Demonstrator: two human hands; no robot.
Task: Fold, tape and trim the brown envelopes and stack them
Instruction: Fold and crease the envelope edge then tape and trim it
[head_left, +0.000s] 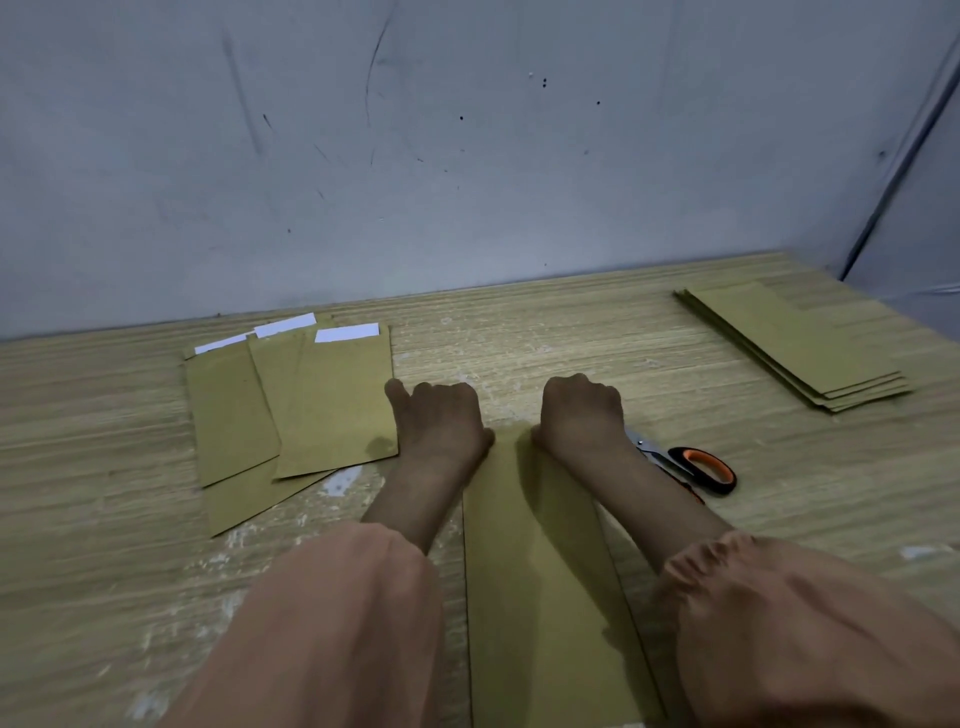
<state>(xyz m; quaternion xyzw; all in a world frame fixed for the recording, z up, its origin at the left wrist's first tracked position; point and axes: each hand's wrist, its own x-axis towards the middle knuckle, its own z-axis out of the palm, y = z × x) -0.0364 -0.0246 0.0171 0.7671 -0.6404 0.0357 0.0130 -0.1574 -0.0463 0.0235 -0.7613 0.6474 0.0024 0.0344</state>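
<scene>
Fold step: left hand (439, 415) and right hand (582, 413), fingers curled, press the envelope (540, 561); crease firmly, edges aligned.

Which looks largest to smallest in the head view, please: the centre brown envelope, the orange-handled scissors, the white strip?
1. Brown paper envelope under the hands, though nearness inflates it.
2. Orange-and-black-handled scissors.
3. White strip on the left envelope.

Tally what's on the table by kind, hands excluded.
Taped envelopes with white strips, far left group: 3
Envelope being worked on, under both hands: 1
Stack of plain brown envelopes, far right: 1 stack, about 4 edges showing, exact count unclear
Scissors: 1
Total: 6 items, counting the stack as one
</scene>
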